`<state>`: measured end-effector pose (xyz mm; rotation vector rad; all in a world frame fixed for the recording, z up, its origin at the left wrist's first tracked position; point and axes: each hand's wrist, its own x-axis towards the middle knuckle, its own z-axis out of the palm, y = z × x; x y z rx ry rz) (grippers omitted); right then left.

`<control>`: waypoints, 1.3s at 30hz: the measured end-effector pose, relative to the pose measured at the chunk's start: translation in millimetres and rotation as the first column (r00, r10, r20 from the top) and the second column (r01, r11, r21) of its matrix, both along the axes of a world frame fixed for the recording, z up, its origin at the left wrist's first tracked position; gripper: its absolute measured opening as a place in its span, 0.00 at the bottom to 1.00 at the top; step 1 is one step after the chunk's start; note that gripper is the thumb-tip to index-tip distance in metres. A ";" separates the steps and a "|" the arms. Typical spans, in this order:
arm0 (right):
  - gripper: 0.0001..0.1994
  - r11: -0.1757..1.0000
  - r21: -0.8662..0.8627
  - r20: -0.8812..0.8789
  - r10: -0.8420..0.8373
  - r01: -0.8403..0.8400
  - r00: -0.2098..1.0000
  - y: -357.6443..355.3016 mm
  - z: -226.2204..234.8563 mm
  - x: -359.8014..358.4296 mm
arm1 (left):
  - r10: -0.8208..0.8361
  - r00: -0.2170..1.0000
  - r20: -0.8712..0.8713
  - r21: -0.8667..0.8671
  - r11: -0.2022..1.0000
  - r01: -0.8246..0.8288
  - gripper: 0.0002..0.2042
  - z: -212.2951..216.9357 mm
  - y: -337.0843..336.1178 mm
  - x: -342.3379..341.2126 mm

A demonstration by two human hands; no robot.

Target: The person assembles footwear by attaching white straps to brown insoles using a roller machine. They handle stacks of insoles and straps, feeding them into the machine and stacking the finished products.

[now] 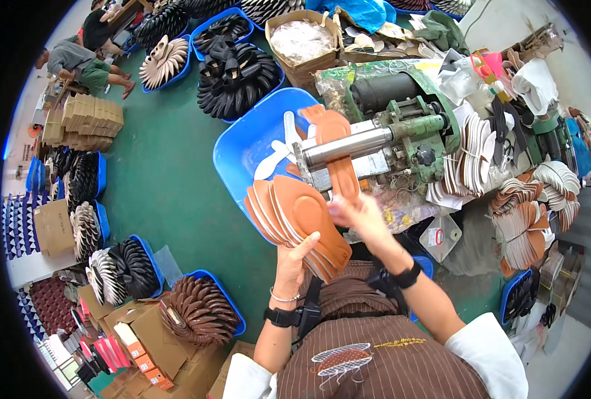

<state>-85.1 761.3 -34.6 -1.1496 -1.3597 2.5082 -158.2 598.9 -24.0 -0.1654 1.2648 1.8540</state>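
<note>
left hand (294,256) grips insole stack (295,216) | roller machine (375,136) | blue tub (242,149) behind

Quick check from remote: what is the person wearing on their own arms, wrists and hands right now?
Both hands are bare, no gloves. The left hand has a thin silver bracelet above a black wristband; the right hand has a black wristband. White short sleeves end above the elbows.

Bright, even daylight fills the scene, with soft, faint shadows. The right hand (355,211) is smeared by motion blur, while the green floor (169,173) stays sharp. Fisheye distortion bends the edges, ringed by a black vignette; the upper right washes out pale.
</note>
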 end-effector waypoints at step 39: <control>0.07 0.984 0.176 -0.026 0.039 -0.034 0.999 -27.0 -6.7 26.6 | 0.076 0.944 -0.322 -0.105 0.988 -0.115 0.25 -5.7 21.5 6.6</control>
